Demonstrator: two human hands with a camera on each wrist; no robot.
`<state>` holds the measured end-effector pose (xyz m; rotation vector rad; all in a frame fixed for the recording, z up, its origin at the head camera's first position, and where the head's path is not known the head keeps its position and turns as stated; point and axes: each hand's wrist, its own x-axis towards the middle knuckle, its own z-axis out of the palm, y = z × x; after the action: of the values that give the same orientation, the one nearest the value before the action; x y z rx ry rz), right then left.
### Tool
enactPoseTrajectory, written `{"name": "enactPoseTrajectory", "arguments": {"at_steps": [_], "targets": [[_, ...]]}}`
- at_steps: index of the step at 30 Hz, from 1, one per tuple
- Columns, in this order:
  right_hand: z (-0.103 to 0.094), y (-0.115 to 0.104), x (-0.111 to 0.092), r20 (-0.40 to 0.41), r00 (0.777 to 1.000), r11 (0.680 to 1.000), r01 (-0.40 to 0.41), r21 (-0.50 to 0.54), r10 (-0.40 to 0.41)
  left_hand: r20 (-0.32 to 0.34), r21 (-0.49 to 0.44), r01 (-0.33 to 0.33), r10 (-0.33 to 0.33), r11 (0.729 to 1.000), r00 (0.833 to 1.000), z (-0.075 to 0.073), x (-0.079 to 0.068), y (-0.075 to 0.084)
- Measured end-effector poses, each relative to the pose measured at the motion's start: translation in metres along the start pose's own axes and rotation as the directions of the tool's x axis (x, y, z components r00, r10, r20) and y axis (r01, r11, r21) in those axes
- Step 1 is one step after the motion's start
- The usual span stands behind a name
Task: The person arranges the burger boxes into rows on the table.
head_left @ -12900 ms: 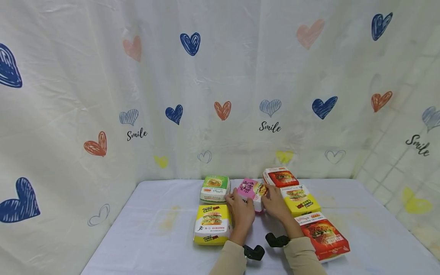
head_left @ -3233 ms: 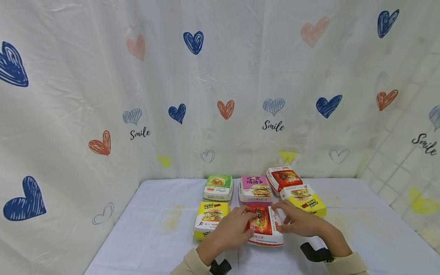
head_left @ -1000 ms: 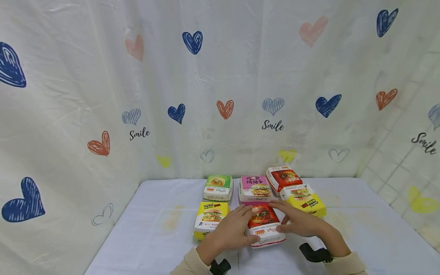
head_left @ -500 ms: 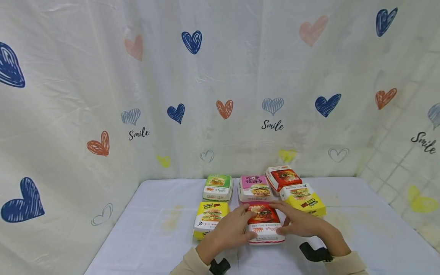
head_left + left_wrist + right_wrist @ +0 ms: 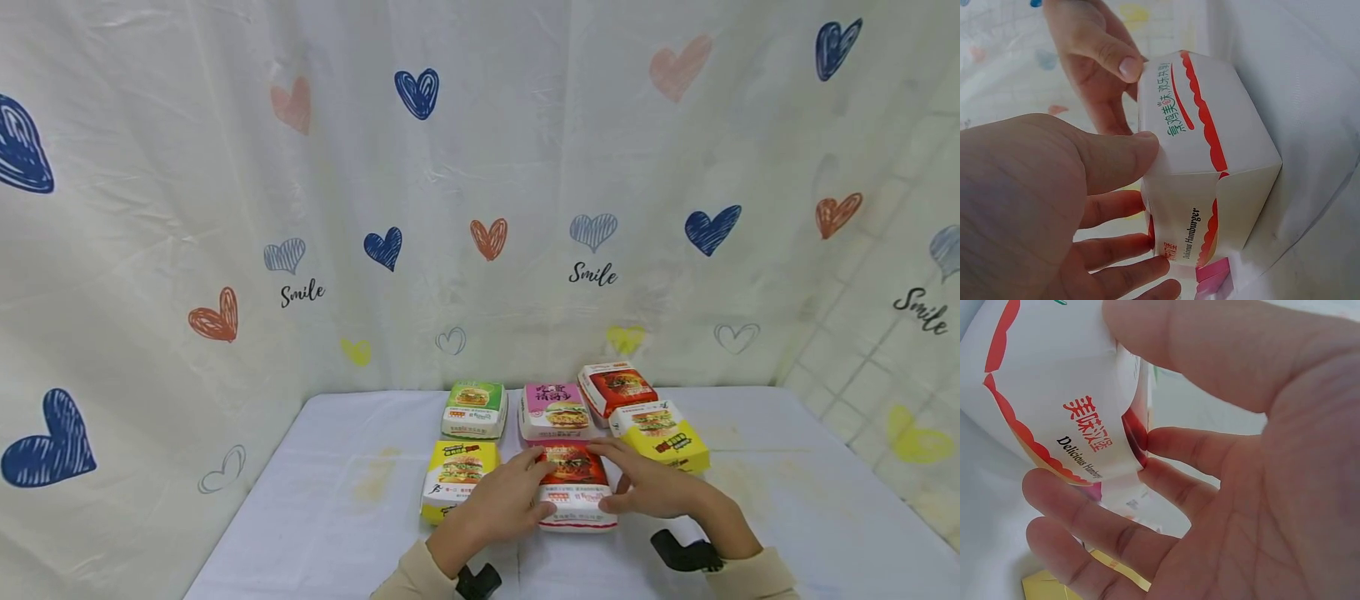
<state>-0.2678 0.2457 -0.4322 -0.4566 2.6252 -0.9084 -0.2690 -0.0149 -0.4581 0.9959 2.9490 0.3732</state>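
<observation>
A red and white burger box (image 5: pixel 576 492) lies on the table near its front, squared up behind the two hands. My left hand (image 5: pixel 502 502) grips its left side, the thumb at the near corner and the fingers along the side. On the other side my right hand (image 5: pixel 648 483) holds it the same way, thumb at the near right corner and index finger at the far edge. In the left wrist view the box's white front wall (image 5: pixel 1235 112) faces me. The right wrist view shows its printed side wall (image 5: pixel 1085 431).
A pink burger box (image 5: pixel 557 412) sits right behind the held one. Green (image 5: pixel 474 410) and yellow (image 5: pixel 459 482) boxes stand at left. Back right, a red box (image 5: pixel 617 387) and another yellow box (image 5: pixel 660 435) lie askew. A curtain (image 5: pixel 450 167) hangs behind the white table (image 5: pixel 322 500).
Long before, both hands were at the pink box and this red one lay at the right. Since then it has come to the middle, been turned around, and lately straightened slightly.
</observation>
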Motion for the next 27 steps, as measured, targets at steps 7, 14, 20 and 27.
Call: {"name": "enactPoseTrajectory", "arguments": {"at_steps": [7, 14, 20, 27], "targets": [[0.000, -0.001, 0.000, -0.004, 1.000, 1.000, 0.011, 0.001, -0.011, -0.006, 0.012, -0.012, 0.012, 1.000, 1.000, 0.000, -0.002, -0.001], [-0.011, -0.003, -0.011, -0.030, 0.997, 0.997, 0.069, 0.029, -0.068, -0.006, -0.006, -0.024, 0.024, 1.000, 1.000, 0.001, -0.001, -0.001], [-0.034, 0.008, -0.023, -0.169, 0.979, 0.991, 0.126, 0.039, -0.118, -0.075, -0.036, -0.038, 0.036, 0.999, 0.997, -0.003, -0.001, 0.007], [-0.056, 0.029, -0.032, -0.446, 0.892, 0.997, 0.055, -0.048, -0.070, -0.261, -0.140, -0.073, 0.034, 0.988, 0.965, -0.003, 0.004, 0.033]]}}
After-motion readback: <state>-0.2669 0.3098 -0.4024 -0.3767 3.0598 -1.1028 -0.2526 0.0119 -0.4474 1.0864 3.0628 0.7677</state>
